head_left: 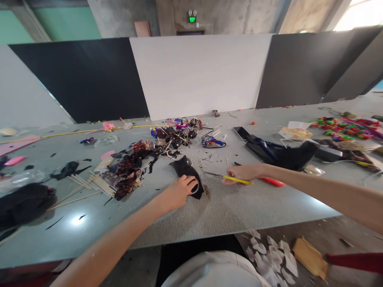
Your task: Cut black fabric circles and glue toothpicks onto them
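Note:
Near the table's front edge lies a strip of black cloth (182, 165). My left hand (180, 192) is closed over its near end, fingers bent onto a pale-rimmed ring (196, 185) that rests on the cloth. The ring's far side is covered by my fingers. To the right, my right hand (235, 174) grips a yellow-handled craft knife (239, 180). Its thin metal blade points left toward the cloth, apart from it. Just beyond that hand lies a red-handled tool (273, 182), partly hidden by my forearm.
Spiky balls of sticks and dark cloth (172, 137) stand beyond the cloth. Left are patterned fabric (127, 171) and loose wooden sticks (100, 185). A blue glue gun (213, 141), a phone (240, 132) and a black bag (275, 155) lie farther back. Tall panels (200, 75) border the table.

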A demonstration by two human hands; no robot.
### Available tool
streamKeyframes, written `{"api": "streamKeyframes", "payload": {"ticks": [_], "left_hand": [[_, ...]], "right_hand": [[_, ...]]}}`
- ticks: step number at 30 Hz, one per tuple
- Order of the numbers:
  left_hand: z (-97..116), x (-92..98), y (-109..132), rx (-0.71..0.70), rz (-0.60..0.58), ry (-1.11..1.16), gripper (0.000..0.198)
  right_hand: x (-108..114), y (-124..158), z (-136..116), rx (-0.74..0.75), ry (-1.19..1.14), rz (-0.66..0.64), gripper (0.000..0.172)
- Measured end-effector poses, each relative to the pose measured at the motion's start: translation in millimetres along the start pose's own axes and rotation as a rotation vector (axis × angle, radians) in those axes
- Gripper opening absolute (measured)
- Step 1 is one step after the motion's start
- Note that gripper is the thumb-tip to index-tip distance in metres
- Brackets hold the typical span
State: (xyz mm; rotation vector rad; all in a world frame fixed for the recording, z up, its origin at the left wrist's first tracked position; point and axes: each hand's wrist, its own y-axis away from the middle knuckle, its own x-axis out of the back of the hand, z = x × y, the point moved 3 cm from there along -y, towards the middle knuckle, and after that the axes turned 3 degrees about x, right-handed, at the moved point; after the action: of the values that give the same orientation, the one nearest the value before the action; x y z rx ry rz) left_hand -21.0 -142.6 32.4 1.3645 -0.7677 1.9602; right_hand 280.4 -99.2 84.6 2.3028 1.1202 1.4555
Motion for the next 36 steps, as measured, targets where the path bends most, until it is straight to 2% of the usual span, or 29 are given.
{"api": "streamKeyframes", "payload": {"ticks": [3, 8, 12, 16, 23, 30, 36], "left_hand": [[-2, 0.1, -1, 0.018, -0.056, 0.051, 0.051], [-1, -1.4, 0, -0.024, -0.145, -0.001, 0.048], [0, -2.1, -1, -0.033, -0.161, -0.034, 0.045], [0, 0.7, -1, 0.014, -0.151, -0.022, 0.045], [2, 1.6, 1, 0.080, -0.118, -0.013, 0.051], [1, 1.9, -1, 0.063, -0.135, 0.006, 0.052], [3, 3.9, -2, 0.013, -0.147, -0.024, 0.049]], "right_hand": [[2, -8, -5, -0.008, -0.059, -0.123, 0.067], [2, -21, -10, -0.010, -0.102, -0.216, 0.070], [2, -27, -16, 0.016, -0.143, -0.258, 0.070], [4, -36, -23, 0.045, -0.148, -0.267, 0.070], [12, -46, -31, 0.018, -0.055, -0.208, 0.066], [15, -45, -27, 0.009, 0.049, -0.166, 0.062], [14, -46, -31, -0.046, 0.149, -0.182, 0.069]]}}
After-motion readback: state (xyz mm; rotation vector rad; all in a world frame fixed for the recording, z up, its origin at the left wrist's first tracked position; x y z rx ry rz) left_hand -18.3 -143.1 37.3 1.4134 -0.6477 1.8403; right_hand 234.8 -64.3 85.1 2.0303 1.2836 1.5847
